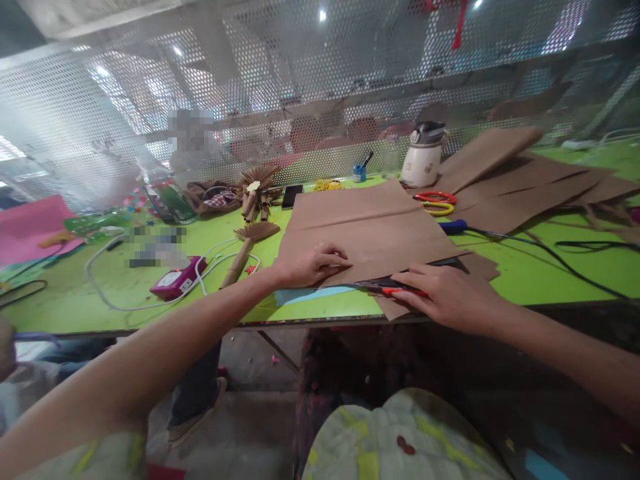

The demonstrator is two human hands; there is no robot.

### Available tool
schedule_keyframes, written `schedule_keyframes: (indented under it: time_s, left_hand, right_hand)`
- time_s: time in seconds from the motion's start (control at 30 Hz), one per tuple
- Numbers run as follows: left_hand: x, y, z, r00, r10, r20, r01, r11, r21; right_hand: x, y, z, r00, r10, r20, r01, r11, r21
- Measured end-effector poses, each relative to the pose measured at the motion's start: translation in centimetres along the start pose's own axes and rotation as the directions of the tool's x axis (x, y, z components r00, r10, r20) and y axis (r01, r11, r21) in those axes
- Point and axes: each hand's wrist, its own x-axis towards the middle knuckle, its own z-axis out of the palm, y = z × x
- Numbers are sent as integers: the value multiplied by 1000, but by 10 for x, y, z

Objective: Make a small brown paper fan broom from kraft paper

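My left hand [320, 265] lies on a large creased sheet of brown paper [357, 223], its fingers lightly bent and apart near the front edge. In my right hand [445, 297] is a cutting tool [395, 291] with a red and black handle, held between thumb and fingers. Its thin dark blade points left along the paper's front edge; whether it is a knife or scissors I cannot tell. Under the brown sheet, a light blue sheet [310, 294] sticks out, with brown paper scraps [393, 308] beside it.
Red and yellow scissors [437, 202] and a blue-handled corded tool [454, 227] lie right of the sheet. Behind stand a white jug [423, 157] and a blue bottle [359, 173]. Brown paper [530, 183] is piled right. A purple power strip [175, 283] and rolled paper fan [243, 257] lie left.
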Motion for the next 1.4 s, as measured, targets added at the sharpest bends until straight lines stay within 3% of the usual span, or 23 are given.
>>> schedule_keyframes:
  time_s: [0.43, 0.57, 0.7, 0.83, 1.1, 1.4]
  left_hand:
    - [2, 1, -2, 999, -7, -34, 6, 1000, -28]
    - [9, 12, -13, 999, -44, -6, 44, 998, -43]
    - [15, 29, -18, 996, -87, 29, 89, 994, -58]
    - [9, 40, -11, 996, -87, -38, 86, 996, -14]
    - [-23, 16, -2, 990, -47, -133, 55, 997, 54]
    - [-25, 7, 5, 985, -12, -174, 14, 1000, 7]
  right_hand:
    - [-1, 1, 1, 999, 30, 11, -31, 999, 39]
    - [-1, 17, -8, 1000, -11, -18, 13, 993, 117]
    - [-6, 33, -15, 998, -58, -36, 61, 995, 85]
    - [-15, 39, -15, 996, -87, 21, 86, 995, 49]
    - [-19, 33, -9, 997, -69, -35, 69, 998, 10]
    - [-7, 16, -2, 998, -57, -6, 57, 998, 15]
